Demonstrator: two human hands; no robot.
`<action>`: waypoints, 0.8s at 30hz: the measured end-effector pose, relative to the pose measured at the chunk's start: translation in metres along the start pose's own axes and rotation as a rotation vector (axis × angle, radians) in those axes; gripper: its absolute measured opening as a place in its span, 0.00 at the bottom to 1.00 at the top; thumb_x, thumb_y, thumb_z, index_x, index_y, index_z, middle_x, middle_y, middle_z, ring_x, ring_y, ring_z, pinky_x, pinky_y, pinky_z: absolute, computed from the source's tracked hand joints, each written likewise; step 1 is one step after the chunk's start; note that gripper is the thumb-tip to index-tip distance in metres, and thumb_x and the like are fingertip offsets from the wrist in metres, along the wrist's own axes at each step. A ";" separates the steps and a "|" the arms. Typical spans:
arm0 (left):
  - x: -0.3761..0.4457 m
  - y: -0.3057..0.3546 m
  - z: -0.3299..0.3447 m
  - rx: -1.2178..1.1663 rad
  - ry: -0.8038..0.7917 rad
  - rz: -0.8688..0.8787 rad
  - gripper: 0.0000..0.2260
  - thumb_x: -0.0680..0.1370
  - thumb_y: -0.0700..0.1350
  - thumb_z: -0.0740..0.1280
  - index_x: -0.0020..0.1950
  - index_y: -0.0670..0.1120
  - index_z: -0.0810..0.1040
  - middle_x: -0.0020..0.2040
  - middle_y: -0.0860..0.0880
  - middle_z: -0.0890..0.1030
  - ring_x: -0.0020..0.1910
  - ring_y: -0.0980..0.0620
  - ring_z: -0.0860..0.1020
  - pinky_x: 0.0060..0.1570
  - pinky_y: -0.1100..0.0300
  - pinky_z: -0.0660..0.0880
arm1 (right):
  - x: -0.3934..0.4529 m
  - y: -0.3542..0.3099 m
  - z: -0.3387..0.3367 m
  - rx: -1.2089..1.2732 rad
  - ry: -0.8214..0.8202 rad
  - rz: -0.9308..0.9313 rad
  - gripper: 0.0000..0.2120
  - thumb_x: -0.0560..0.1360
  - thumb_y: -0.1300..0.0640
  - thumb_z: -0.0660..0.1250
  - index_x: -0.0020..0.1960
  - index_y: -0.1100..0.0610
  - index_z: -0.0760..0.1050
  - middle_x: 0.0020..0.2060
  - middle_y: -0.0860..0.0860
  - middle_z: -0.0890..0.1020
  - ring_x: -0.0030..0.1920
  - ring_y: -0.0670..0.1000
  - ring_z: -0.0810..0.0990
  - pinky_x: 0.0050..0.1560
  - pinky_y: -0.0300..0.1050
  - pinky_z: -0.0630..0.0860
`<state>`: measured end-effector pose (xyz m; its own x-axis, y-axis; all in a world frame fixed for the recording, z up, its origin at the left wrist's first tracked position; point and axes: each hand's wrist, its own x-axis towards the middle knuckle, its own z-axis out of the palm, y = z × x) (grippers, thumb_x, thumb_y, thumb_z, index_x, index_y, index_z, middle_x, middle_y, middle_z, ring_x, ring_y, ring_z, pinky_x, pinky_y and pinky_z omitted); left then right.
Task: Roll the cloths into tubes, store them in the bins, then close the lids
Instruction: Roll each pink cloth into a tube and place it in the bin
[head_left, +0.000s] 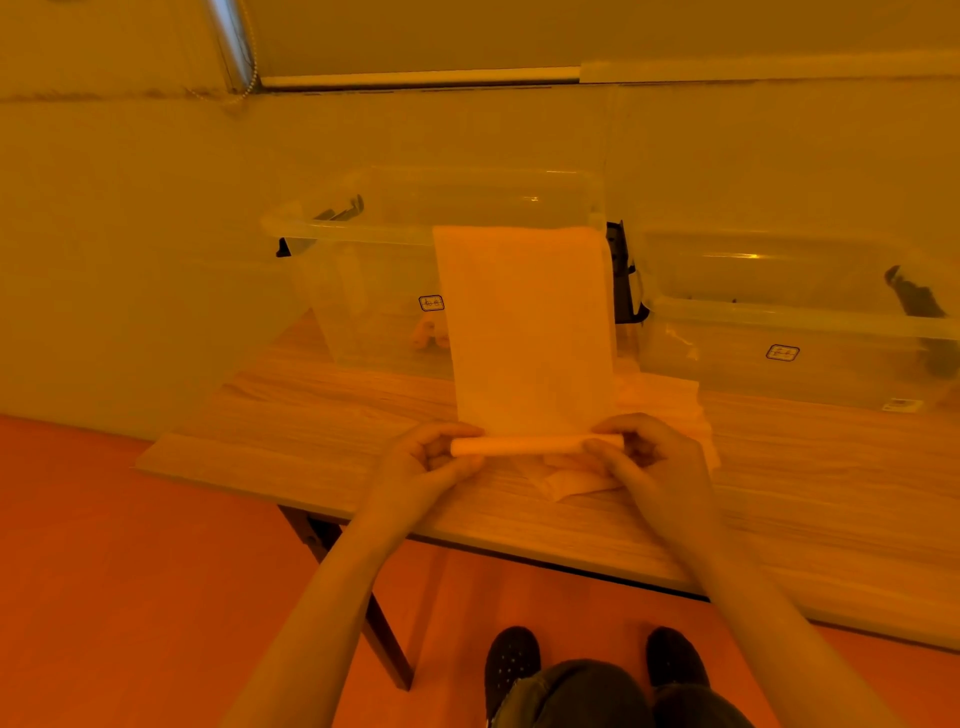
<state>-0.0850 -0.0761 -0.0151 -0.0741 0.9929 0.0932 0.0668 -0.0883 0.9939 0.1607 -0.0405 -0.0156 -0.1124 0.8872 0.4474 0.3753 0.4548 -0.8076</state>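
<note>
my left hand (434, 457) and right hand (641, 460) are both pinching the rolled end of the cloth (524, 332) over the table (311, 415), its flat part hanging up over the open bin (374, 228), more cloths (660, 395) lying just behind

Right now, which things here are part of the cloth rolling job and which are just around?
Job:
left hand
right hand
cloth being rolled
spare cloths
left bin
right bin

Just around:
table
window blind
shoes
</note>
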 end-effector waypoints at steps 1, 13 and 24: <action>0.000 0.000 0.000 0.007 0.004 0.002 0.10 0.71 0.40 0.73 0.50 0.51 0.82 0.47 0.52 0.85 0.45 0.55 0.83 0.42 0.65 0.77 | 0.000 0.000 0.000 0.002 -0.005 0.002 0.10 0.72 0.54 0.72 0.46 0.39 0.76 0.43 0.41 0.81 0.45 0.41 0.79 0.44 0.43 0.79; 0.001 -0.001 -0.003 0.064 -0.006 0.047 0.06 0.73 0.49 0.69 0.46 0.60 0.82 0.41 0.52 0.83 0.39 0.55 0.80 0.39 0.63 0.75 | -0.002 -0.005 0.000 0.023 -0.029 0.036 0.13 0.70 0.57 0.75 0.44 0.40 0.77 0.41 0.39 0.81 0.43 0.39 0.78 0.41 0.32 0.75; -0.002 0.004 -0.001 0.120 -0.027 0.059 0.04 0.74 0.45 0.70 0.47 0.52 0.82 0.42 0.50 0.85 0.43 0.52 0.83 0.44 0.59 0.77 | -0.001 -0.005 -0.001 0.072 -0.029 0.056 0.09 0.72 0.53 0.71 0.49 0.42 0.77 0.45 0.42 0.81 0.45 0.42 0.80 0.45 0.43 0.79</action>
<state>-0.0855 -0.0786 -0.0110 -0.0400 0.9881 0.1483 0.1892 -0.1382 0.9722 0.1599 -0.0436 -0.0111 -0.1199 0.9130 0.3900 0.3146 0.4075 -0.8573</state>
